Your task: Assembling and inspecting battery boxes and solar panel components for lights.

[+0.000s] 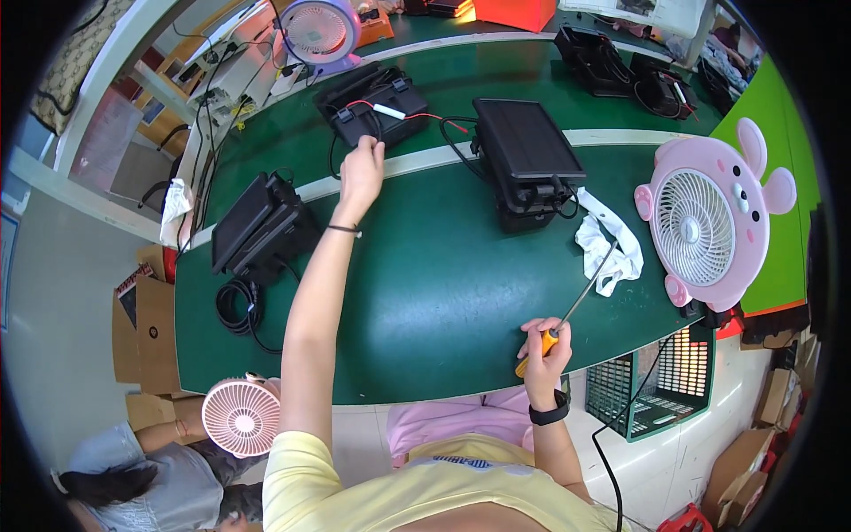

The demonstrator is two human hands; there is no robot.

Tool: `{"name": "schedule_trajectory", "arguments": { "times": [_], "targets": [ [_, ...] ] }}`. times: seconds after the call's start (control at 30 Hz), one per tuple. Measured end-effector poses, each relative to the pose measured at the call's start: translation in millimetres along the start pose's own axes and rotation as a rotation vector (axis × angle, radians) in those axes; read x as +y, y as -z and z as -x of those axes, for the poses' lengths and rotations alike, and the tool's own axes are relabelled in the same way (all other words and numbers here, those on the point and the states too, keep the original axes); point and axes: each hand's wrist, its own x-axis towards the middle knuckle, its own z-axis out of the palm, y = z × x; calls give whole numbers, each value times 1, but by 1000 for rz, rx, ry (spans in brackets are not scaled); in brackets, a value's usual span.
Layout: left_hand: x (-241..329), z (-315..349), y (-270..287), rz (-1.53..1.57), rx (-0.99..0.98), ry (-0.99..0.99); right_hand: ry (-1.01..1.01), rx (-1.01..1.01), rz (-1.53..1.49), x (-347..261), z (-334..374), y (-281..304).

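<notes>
My right hand (545, 359) is wrapped round the yellow handle of a screwdriver (581, 297), whose long thin shaft points away, up and to the right. Its tip lies over a crumpled white cloth (612, 248). My left arm stretches far across the green table, and the left hand (362, 177) is closed on a black cable (379, 133). Just beyond it sits a black case (403, 115), with a red wire and a white sleeve (388, 111) across it. Between my hands, further back, stands a black box with a flat panel on top (532, 142).
Another black box (261, 226) and a coiled black cable (238, 306) lie at the left. A pink animal-shaped fan (700, 222) stands at the right edge, above a green crate (651, 390). A small pink fan (241, 417) is beside a seated person (160, 474) at lower left.
</notes>
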Motion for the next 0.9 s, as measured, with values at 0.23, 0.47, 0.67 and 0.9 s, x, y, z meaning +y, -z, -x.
{"name": "schedule_trajectory", "arguments": {
  "times": [0.23, 0.47, 0.67, 0.9],
  "targets": [
    [67, 71, 82, -202, -177, -35, -13, -11, -14, 4, -1, -1],
    [97, 103, 131, -345, 82, -203, -9, -28, -24, 4, -3, 1],
    [58, 69, 75, -285, 79, -324, -16, -51, -32, 3, -4, 0],
    [105, 143, 82, -77, 89, -209, -20, -8, -53, 3, -3, -1]
  ]
}}
